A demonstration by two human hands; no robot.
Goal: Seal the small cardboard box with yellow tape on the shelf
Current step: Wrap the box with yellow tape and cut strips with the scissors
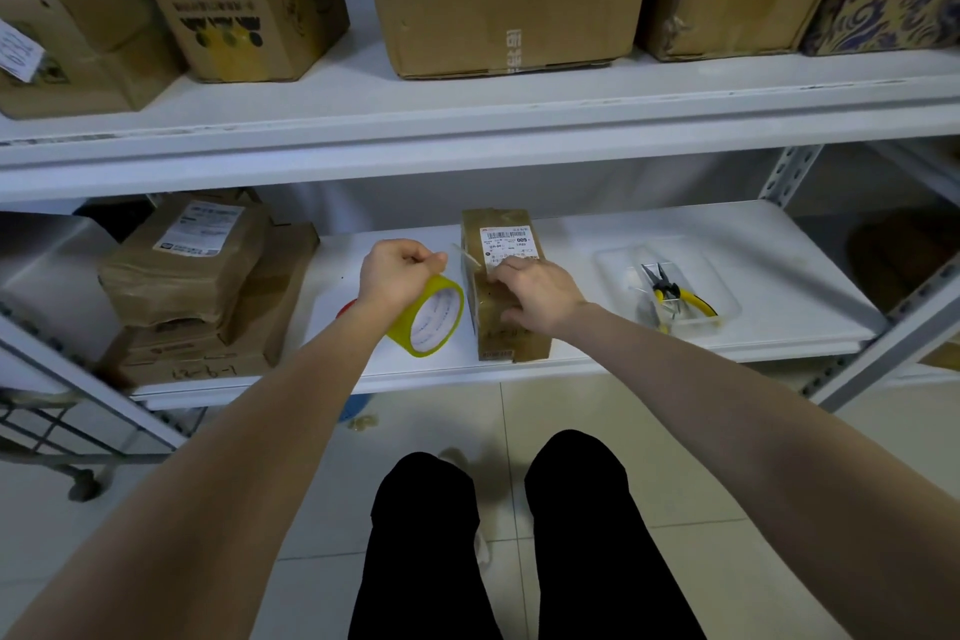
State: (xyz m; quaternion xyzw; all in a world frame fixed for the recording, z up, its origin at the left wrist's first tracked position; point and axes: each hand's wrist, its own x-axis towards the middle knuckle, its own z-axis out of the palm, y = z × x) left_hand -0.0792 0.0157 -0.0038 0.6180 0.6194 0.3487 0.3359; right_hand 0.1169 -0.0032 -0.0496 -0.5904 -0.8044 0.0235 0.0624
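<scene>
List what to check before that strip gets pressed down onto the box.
1. Box steadied: right hand holds the small cardboard box on the shelf. Ok.
2. Roll secured: left hand grips the yellow tape roll. Ok.
3. Strip drawn out: tape strip spans from roll to box. Ok.
4. Strip end stuck down: hidden under the right hand. Cannot tell.
5. Shipping label clear of the strip: cannot tell.

The one wide-angle head camera looks forward and down, close onto the lower shelf (779, 265).
</scene>
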